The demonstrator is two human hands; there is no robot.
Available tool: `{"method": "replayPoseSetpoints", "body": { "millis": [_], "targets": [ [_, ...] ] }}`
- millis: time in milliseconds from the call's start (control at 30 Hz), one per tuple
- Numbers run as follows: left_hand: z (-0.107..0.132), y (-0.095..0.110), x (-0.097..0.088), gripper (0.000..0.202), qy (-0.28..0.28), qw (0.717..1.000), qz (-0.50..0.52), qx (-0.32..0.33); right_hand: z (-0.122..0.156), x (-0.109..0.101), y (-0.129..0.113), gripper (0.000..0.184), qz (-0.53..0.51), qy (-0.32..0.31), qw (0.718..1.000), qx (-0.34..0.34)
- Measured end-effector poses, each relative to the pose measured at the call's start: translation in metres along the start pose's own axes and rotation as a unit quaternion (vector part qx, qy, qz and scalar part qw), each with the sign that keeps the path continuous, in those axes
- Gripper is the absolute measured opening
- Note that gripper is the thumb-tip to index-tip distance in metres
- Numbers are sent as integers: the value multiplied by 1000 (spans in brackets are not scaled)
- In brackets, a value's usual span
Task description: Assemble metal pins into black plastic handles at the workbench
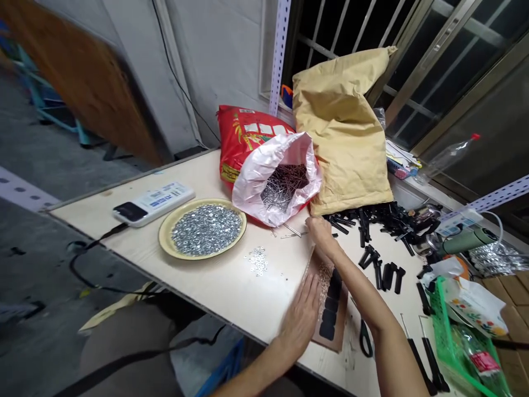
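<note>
- The left hand (302, 311) is laid flat on the near-left edge of the brown board (341, 324); its fingers are extended.
- The fingers of the right hand (321, 234) are curled at the board's far end; whether anything is pinched cannot be told.
- The board is placed on the table (225, 286).
- Metal rods (293, 230) are scattered near the right hand.
- Small metal pieces are heaped on the plate (164, 249).
</note>
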State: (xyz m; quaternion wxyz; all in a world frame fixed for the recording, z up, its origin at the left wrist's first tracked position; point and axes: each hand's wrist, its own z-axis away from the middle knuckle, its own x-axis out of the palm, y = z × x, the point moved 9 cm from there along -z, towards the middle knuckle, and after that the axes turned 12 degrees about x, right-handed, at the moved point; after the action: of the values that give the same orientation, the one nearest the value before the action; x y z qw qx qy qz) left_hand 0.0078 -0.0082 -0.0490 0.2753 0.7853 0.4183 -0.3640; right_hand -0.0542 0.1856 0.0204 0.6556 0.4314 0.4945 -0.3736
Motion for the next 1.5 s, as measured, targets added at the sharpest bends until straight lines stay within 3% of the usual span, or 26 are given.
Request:
{"method": "replayPoseSetpoints", "body": {
  "millis": [133,267,367,467,533,567,667,733,767,833,933,1033,1133,1300,1400,1500],
  "targets": [
    [-1,0,-7,69,-1,1000,14,-14,0,19,41,27,23,-42,999,17],
    [-1,-1,-6,71,-16,999,39,-29,11,33,56,36,8,-67,998,-16],
    [1,-3,-4,67,-10,997,75,-32,16,32,59,37,-16,-71,997,-27],
    [2,-11,-12,55,41,980,188,-53,29,19,64,33,-43,-52,998,-6],
    [0,-28,-21,45,84,942,303,-120,48,8,61,30,-68,-22,997,7],
    [0,-40,-24,42,101,909,362,-177,60,2,57,28,-101,-4,995,3],
    [-1,-67,-26,43,130,758,528,-361,101,-7,33,22,-268,20,961,-70],
    [-8,-72,-29,48,149,653,614,-417,118,-4,18,21,-350,-14,924,-153],
    [-11,-75,-31,49,160,610,642,-437,120,-1,16,21,-354,-32,918,-174],
    [-14,-80,-33,51,183,553,668,-463,101,5,37,22,-304,-29,944,-123],
    [-11,-89,-32,51,211,530,662,-486,55,1,101,29,-193,48,977,72],
    [-9,-90,-28,50,189,534,657,-498,27,2,134,45,-158,76,974,145],
    [-14,-85,-24,53,152,524,674,-498,20,17,138,42,-155,71,971,168],
    [-31,-83,-17,58,164,491,705,-485,28,35,143,26,-204,52,954,213],
    [-41,-78,-3,48,150,464,719,-496,49,38,143,27,-271,35,935,227],
    [-54,-65,8,42,131,440,751,-474,87,35,125,31,-343,45,917,199]
  ]
}}
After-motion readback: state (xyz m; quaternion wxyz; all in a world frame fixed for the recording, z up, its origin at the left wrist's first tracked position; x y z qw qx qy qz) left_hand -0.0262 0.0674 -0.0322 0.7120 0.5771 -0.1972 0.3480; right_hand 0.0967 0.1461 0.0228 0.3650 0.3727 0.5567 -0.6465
